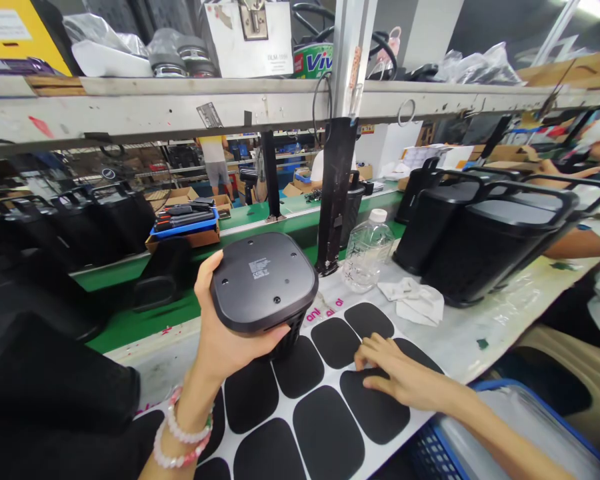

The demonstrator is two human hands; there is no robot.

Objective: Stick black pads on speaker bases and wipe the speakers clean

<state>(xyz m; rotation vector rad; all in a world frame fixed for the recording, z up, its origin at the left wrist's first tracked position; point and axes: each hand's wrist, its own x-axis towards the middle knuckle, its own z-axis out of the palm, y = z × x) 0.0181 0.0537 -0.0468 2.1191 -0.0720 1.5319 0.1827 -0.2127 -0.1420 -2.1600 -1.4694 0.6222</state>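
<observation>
At lower right a blue basket [500, 384] holds pale plastic [520, 433]. The right hand [393, 373] rests bent fingers on a black pad [375, 410] of the sheet [285, 408] on the counter [480, 340]; whether it pinches the pad I cannot tell. The left hand [230, 333] grips a black device [265, 280] above the sheet, screwed base upward. Beyond, a clear, white-capped bottle [367, 257] stands near crumpled white cloth [415, 300]. Farther off, a blue tray [187, 229] carries black and orange tools [185, 213]
</observation>
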